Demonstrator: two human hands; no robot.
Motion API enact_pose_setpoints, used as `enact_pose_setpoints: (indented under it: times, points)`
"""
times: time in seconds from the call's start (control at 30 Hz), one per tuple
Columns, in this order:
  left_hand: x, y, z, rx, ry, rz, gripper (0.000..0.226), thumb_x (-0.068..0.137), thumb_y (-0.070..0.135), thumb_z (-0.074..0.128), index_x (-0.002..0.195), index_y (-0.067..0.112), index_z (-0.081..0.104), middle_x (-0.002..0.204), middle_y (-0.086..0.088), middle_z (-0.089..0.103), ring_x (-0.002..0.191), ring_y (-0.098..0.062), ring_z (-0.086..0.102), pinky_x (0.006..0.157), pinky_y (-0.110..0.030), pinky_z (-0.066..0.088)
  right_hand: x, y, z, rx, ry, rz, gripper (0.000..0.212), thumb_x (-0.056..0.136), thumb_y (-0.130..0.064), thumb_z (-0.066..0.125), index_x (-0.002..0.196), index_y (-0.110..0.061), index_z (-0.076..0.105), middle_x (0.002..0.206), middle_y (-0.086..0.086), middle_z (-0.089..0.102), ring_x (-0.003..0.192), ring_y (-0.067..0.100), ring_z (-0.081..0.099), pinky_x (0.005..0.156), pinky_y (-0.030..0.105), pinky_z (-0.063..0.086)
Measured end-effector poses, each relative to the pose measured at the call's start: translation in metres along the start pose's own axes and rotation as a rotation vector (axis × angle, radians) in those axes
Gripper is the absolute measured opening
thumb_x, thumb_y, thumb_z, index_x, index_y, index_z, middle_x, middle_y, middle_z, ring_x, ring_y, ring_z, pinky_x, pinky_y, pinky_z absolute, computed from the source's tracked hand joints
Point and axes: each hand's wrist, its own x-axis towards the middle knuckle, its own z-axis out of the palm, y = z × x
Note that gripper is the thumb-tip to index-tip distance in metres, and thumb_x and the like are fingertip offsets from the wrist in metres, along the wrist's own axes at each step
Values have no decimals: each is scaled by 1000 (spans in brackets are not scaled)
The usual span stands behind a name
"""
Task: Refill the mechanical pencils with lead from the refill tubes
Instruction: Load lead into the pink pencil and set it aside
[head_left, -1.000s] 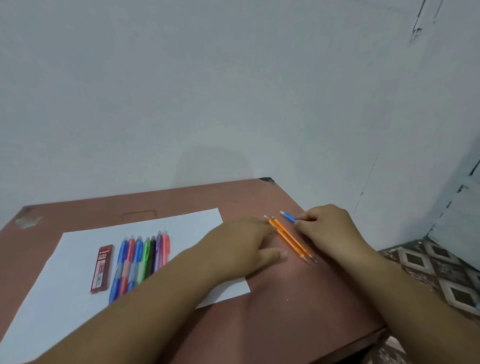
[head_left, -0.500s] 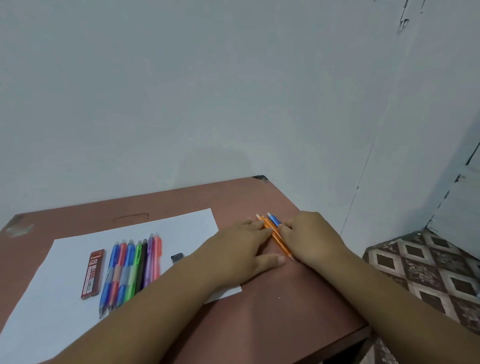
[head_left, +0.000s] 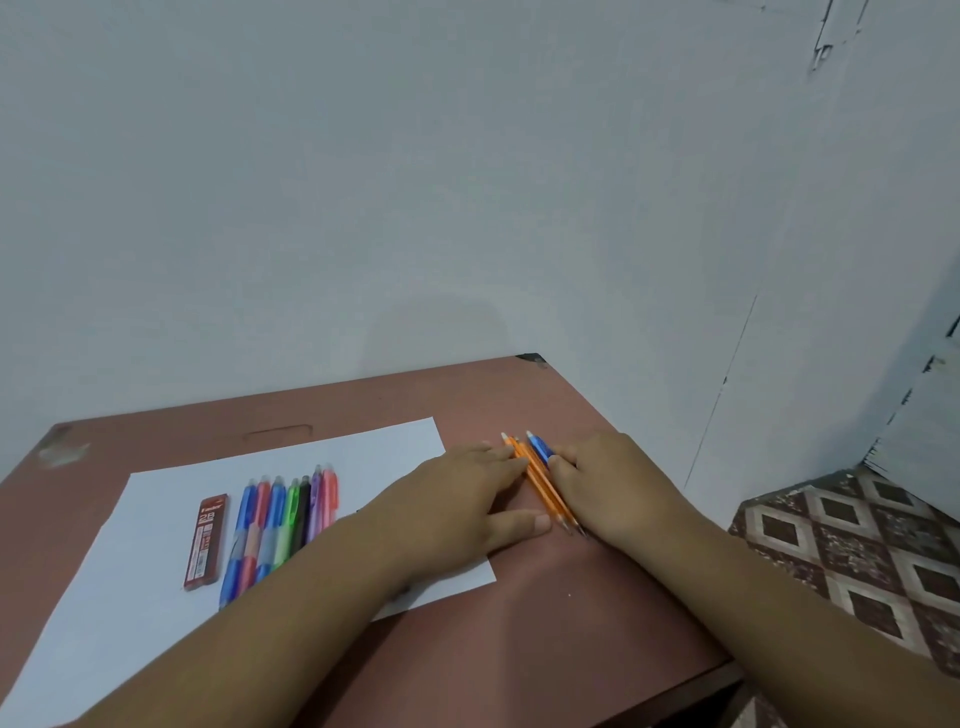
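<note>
Near the far right corner of the table (head_left: 519, 649), two thin orange pencils (head_left: 545, 493) lie side by side on the bare brown top, with a blue pencil (head_left: 539, 448) just beside them on the right. Both hands flank this little bundle. The left hand (head_left: 467, 504) lies flat, fingers straight and touching the orange pencils from the left, thumb stretched out along the surface toward their tips. The right hand (head_left: 613, 483) presses in from the other side — its fingers bend down against the blue pencil, but whether they curl round it or only push cannot be told from here.

Toward the left edge, a white sheet of paper (head_left: 156, 519) covers much of the table. On it rests a dark red lead refill case (head_left: 206, 540) marked 2B, lying flat with its long side running from the near edge to the far edge. Just beside it on the right sits a tight row of coloured mechanical pencils (head_left: 283, 519) — blue, red, blue, green, black, purple and pink — laid parallel and touching, their caps pointing toward the far edge. The left forearm crosses the near right corner of the paper.
</note>
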Motion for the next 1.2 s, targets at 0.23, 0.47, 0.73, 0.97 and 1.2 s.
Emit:
enact_pose_setpoints:
  times: [0.23,0.47,0.73,0.97,1.2]
  points:
    - [-12,-1,-11,-6,-2,-18,61,97,62,44,151,34,39,160,16,32,147,-4,22,106,-17,17,0,-1,3,-26,-2,62,34,106,-31,43,82,-19,63,77,2,61,68,13,61,59,21,40]
    - [-29,-13,-17,-7,-26,-95,61,95,65,43,147,35,44,156,16,38,144,-1,27,105,-19,21,-1,0,1,-34,2,63,40,107,-32,40,71,-22,55,74,1,60,68,13,60,57,20,38]
    - [-67,-41,-30,-15,-14,-181,67,91,70,45,151,43,35,159,29,21,147,8,11,120,-24,14,-16,-25,-6,-126,72,-171,37,106,-36,33,110,-22,67,97,-6,56,91,17,56,83,34,50]
    - [-129,-89,-46,-4,117,-314,71,81,78,39,146,49,41,150,35,26,132,16,14,115,-21,19,-17,-68,-1,23,-28,-428,31,102,-41,48,130,-40,62,98,-26,48,109,3,52,96,30,42]
    - [-170,-113,-46,-58,131,-402,71,75,88,37,138,55,47,143,43,26,129,12,30,102,-21,34,-3,-116,-2,102,-305,-583,72,85,-61,70,149,-47,39,150,-26,38,141,2,21,114,33,29]
